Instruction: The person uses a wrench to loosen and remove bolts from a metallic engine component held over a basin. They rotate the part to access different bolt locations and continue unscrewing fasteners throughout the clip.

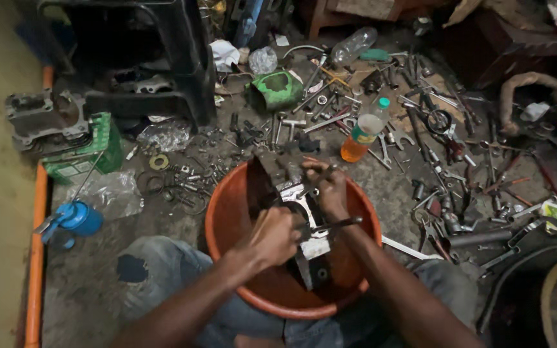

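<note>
Both hands are on a grimy engine part [301, 212] sitting in the orange tub [227, 219] on the floor. Left hand [272, 237] grips its near side, right hand [328, 187] clamps the top, maybe around a small tool. Looks like cleaning or stripping; next move needs a steady hold.

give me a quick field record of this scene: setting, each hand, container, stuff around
setting: cluttered workshop floor, seen from above
left hand: grips a metal engine part
right hand: on the top of the same part
container: orange basin beneath the part
near left: blue oil can, green crate
near right: bottle of orange liquid, scattered wrenches
behind: black plastic stool
</note>
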